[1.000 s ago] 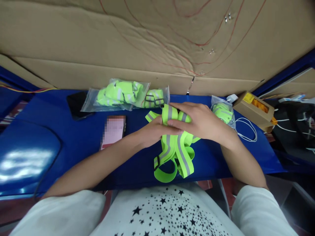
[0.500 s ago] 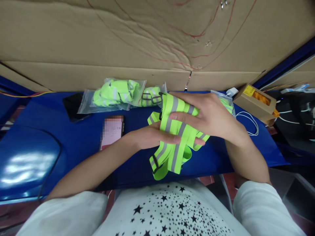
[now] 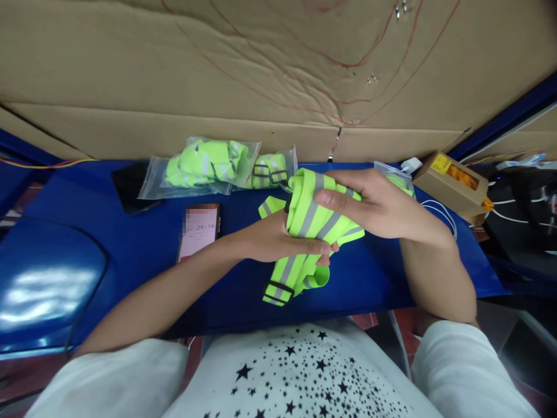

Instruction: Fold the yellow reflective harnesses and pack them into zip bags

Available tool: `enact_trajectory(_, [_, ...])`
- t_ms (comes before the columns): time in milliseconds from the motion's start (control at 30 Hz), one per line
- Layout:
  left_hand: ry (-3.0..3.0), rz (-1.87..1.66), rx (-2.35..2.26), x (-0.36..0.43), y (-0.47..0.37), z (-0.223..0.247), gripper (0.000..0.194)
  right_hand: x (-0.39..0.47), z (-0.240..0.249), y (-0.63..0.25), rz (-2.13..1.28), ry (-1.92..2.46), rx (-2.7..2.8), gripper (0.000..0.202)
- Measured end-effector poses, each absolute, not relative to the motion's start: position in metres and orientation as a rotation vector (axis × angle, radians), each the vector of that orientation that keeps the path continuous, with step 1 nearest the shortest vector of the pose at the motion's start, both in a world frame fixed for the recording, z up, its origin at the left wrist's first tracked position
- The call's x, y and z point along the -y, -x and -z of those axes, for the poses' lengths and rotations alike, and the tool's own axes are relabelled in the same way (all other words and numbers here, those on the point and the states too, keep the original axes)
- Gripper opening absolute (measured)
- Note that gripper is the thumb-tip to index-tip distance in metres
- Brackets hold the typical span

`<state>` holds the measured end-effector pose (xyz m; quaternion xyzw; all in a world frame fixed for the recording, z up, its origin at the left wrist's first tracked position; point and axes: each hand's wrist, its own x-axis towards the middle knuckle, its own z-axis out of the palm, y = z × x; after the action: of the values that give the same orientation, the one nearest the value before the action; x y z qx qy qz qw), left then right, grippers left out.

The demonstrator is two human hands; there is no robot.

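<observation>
A bundle of neon-yellow elastic straps with grey reflective stripes, a reflective harness (image 3: 304,206), is held up over the blue table. My left hand (image 3: 282,239) grips its lower middle, thumb across the front and fingertips showing past the right side. Over the upper right of the bundle my right hand (image 3: 363,200) is closed, its thumb pressing on the folded straps. Loose strap ends hang below my left hand, one with a black buckle (image 3: 279,292). Another loop sticks out at the left above my left wrist. Most of my right fingers are hidden behind the harness.
Clear bags of similar straps (image 3: 204,165) lie along the cardboard back panel (image 3: 174,75), another bag (image 3: 395,181) at right. A lit phone (image 3: 200,229) and a dark flat object (image 3: 133,188) lie left. A cardboard box (image 3: 455,183) and white cable (image 3: 444,215) stand right on the blue table (image 3: 143,249).
The front strap that hung down has been folded up into the bundle. My right hand has shifted slightly right, and fewer loose ends dangle below.
</observation>
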<state>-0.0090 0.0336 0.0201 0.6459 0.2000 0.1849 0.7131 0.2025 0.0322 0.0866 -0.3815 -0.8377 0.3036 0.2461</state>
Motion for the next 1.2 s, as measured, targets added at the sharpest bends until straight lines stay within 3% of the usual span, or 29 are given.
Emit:
enact_trajectory(200, [-1.467, -0.449, -0.406, -0.034, 0.015, -0.027, 0.019, -0.035, -0.077, -0.196, -1.174, 1.113, 2.073, 0.059])
enact_trajectory(400, [-1.644, -0.478, -0.442, -0.043, 0.014, -0.012, 0.026, -0.036, -0.071, -0.188, -0.942, 1.172, 2.192, 0.056])
enact_trajectory(600, [-1.361, -0.443, -0.384, -0.051, 0.011, -0.015, 0.022, -0.030, -0.074, -0.189, -0.790, 1.244, 1.990, 0.053])
enact_trajectory(867, [-1.697, -0.230, -0.289, -0.044, 0.022, -0.033, 0.030, -0.041, -0.069, -0.199, -1.360, 1.148, 2.050, 0.056])
enact_trajectory(1033, [-1.701, -0.327, -0.327, -0.041, 0.019, -0.031, 0.032, -0.049, -0.060, -0.194, -0.839, 1.180, 2.110, 0.044])
enact_trajectory(1200, [-1.632, -0.387, -0.336, -0.048, 0.018, -0.025, 0.032, -0.040, -0.057, -0.185, -0.764, 1.036, 2.378, 0.050])
